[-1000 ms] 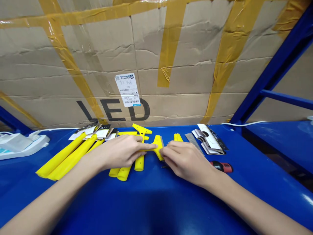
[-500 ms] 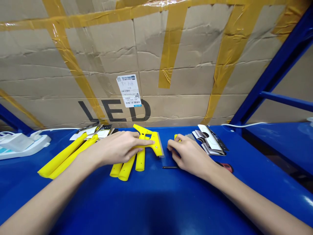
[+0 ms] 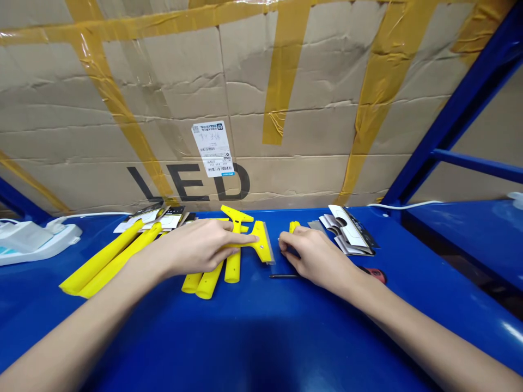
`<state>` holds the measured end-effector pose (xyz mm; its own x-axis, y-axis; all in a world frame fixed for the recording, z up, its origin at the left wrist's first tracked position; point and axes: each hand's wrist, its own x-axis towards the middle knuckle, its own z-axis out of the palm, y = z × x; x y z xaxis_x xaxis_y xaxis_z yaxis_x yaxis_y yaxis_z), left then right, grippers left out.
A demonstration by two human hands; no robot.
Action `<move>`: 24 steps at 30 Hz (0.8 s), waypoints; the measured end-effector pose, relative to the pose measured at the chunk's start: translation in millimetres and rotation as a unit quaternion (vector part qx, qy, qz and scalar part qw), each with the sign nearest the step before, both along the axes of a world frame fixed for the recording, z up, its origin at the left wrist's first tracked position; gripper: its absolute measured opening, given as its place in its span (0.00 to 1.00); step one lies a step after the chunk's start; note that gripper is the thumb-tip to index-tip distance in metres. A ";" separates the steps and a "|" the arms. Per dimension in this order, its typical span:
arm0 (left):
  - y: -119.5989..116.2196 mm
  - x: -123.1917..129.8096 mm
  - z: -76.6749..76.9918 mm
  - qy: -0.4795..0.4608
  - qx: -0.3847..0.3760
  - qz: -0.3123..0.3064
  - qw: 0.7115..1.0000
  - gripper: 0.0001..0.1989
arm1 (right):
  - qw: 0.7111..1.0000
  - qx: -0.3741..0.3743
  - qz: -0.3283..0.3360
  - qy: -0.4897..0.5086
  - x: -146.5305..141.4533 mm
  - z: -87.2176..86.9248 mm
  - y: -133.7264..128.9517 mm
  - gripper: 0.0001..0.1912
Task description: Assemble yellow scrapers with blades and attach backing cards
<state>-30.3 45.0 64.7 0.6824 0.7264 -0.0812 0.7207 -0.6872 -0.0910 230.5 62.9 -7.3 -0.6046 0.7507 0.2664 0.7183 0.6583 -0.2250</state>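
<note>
My left hand [image 3: 200, 245] is closed around the handle of a yellow scraper [image 3: 262, 247], its index finger stretched along the head. A thin blade edges the scraper's right side. Beneath that hand lie several yellow handles [image 3: 211, 280] and another yellow scraper head [image 3: 235, 214]. To the right, my right hand [image 3: 314, 247] has thumb and fingers pinched together; a tiny pale bit shows at the tips, too small to name. Small yellow pieces [image 3: 294, 226] peek out behind its fingers. Under the right wrist lies a screwdriver [image 3: 373, 274], its dark shaft pointing left.
Two long yellow tubes [image 3: 102, 258] lie at left, near printed cards [image 3: 174, 218]. More folded cards [image 3: 349, 231] sit at right. A white power strip [image 3: 61, 242] is at far left. A large taped carton [image 3: 249, 98] walls off the back; blue rack posts [image 3: 445, 120] rise at right.
The view has shifted slightly. My right hand's fingertips have turned a little, showing a tiny pale bit. My left hand keeps its hold on the scraper.
</note>
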 end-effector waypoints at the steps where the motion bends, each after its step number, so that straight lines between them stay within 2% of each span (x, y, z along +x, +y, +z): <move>1: -0.1 0.4 -0.2 0.003 -0.002 0.001 1.000 0.22 | 1.000 0.000 -0.002 -0.003 0.3 0.5 -0.5 0.09; 5: -0.6 2.1 -1.4 0.010 -0.001 -0.003 1.000 0.22 | 1.000 -0.019 -0.006 0.006 3.4 4.4 -2.5 0.07; 15: -3.9 7.9 1.2 0.015 0.010 -0.015 1.000 0.22 | 1.000 -0.018 -0.001 -0.019 5.6 7.0 -3.4 0.09; 17: -5.4 10.4 1.9 0.025 0.007 -0.011 1.000 0.22 | 1.000 -0.006 0.007 0.018 5.4 8.0 -4.7 0.09; 21: -10.1 16.5 2.4 0.029 -0.009 -0.032 0.999 0.23 | 0.987 0.049 0.012 0.155 4.0 11.7 -7.9 0.07; 24: -13.9 20.8 2.6 0.027 -0.008 -0.056 0.998 0.25 | 0.982 0.101 0.036 0.159 1.9 11.7 -9.6 0.06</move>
